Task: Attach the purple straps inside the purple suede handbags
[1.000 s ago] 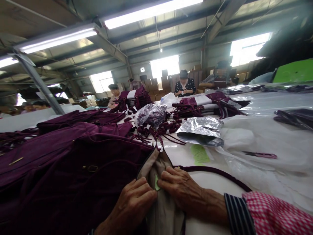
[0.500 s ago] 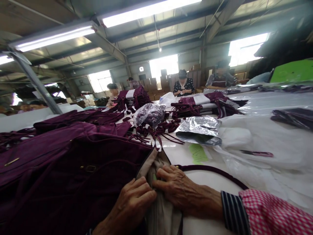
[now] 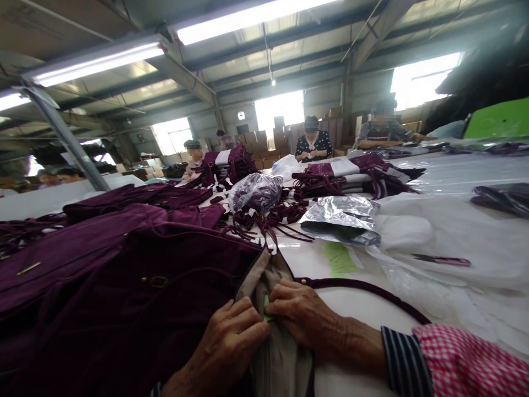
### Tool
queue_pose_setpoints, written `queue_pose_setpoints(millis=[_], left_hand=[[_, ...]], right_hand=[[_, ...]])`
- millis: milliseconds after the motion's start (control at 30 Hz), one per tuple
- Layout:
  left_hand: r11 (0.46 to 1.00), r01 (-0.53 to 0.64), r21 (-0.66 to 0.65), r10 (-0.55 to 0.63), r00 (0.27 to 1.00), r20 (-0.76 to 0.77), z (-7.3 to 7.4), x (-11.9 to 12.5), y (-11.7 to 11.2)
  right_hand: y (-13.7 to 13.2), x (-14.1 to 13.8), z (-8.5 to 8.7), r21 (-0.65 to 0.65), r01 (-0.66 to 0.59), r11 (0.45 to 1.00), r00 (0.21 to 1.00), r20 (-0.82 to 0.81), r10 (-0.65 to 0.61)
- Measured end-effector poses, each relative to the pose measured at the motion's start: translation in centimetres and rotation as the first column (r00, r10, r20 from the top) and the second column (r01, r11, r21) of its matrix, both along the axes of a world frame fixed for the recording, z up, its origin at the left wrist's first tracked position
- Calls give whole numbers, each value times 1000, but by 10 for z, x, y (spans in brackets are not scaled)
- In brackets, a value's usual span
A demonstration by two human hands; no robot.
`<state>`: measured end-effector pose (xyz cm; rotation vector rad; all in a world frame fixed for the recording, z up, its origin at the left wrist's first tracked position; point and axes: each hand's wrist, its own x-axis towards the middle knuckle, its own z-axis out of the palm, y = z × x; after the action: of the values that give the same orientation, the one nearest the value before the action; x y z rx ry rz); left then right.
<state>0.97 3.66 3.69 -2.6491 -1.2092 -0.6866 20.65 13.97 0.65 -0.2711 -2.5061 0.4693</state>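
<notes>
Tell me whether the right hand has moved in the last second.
No: the right hand stays just below the green slip on the table, as before.

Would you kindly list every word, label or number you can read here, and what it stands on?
Nothing is legible.
Green slip on the table: print, if any, too blurred.
Small green tag: mostly hidden.
Wall clock: too small.

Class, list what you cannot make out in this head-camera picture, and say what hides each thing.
Head view only:
Green slip: mostly covered by the left hand and right hand; which hand grips it is unclear.
Beige lining: cut off by the bottom edge.
Wall clock: too small to read.
</notes>
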Motion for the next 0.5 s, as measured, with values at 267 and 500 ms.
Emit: queue_pose_setpoints(millis=[267,500], left_hand=[[999,-16,-33,15,1000,-28,0,0,0],[1000,-17,-10,16,1000,-25,0,0,-1]], right_hand=[[8,1,2,-143,24,989,1000,-11,-26],[4,7,12,-121,-50,991,996,65,58]])
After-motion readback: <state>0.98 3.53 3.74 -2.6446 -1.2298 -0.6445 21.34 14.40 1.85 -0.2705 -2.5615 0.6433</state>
